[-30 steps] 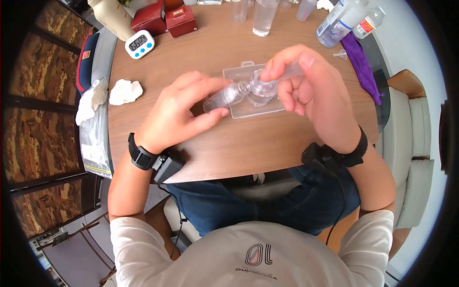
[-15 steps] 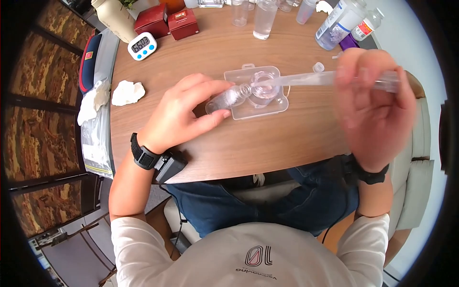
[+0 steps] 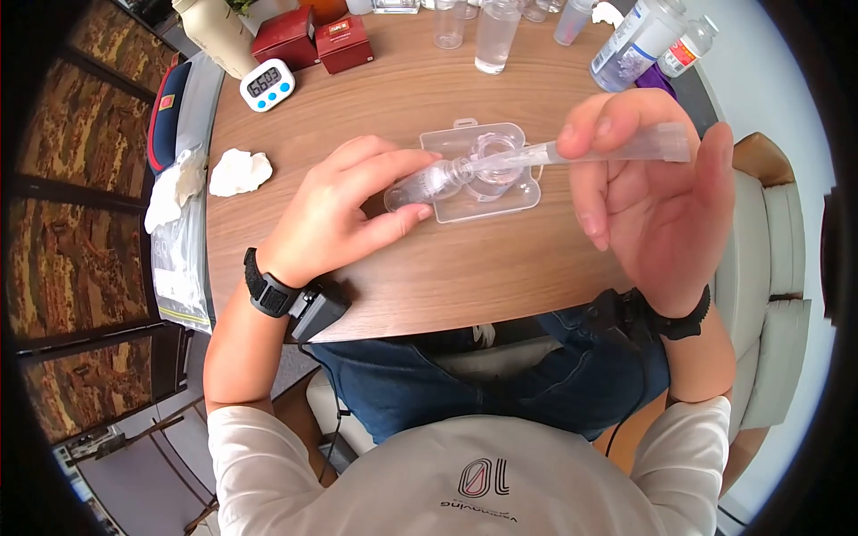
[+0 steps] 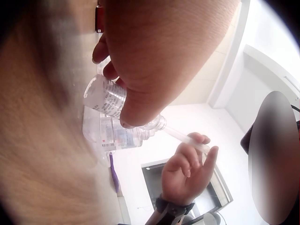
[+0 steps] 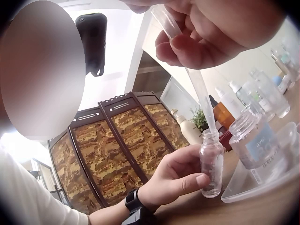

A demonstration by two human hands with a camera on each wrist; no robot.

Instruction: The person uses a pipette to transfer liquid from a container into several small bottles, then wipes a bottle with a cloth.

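My left hand (image 3: 335, 201) holds a small clear bottle (image 3: 418, 185) with printed lettering between thumb and fingers, its open neck towards the right. In my right hand (image 3: 657, 214) a long translucent plastic tube (image 5: 201, 93) is pinched, slim at the tip and wider at the other end. Seen from the right wrist, the tube's tip is at the mouth of the upright bottle. Beside the bottle an open clear jar (image 5: 253, 145) with a pale blue label stands in a shallow clear plastic case (image 3: 456, 211), partly behind the tube in the head view.
A white timer (image 3: 266, 85), red boxes (image 3: 343, 46) and crumpled tissue (image 3: 239, 173) lie to the left and back. Along the far side stand a tall clear bottle (image 3: 494, 40) of liquid and a labelled bottle (image 3: 635, 49). The wooden table's (image 3: 375, 295) near edge runs above the person's lap.
My right hand has moved away from over the jar to the right, then back a little leftward, bringing the tube's tip to the bottle. My left hand stays almost still around the bottle.
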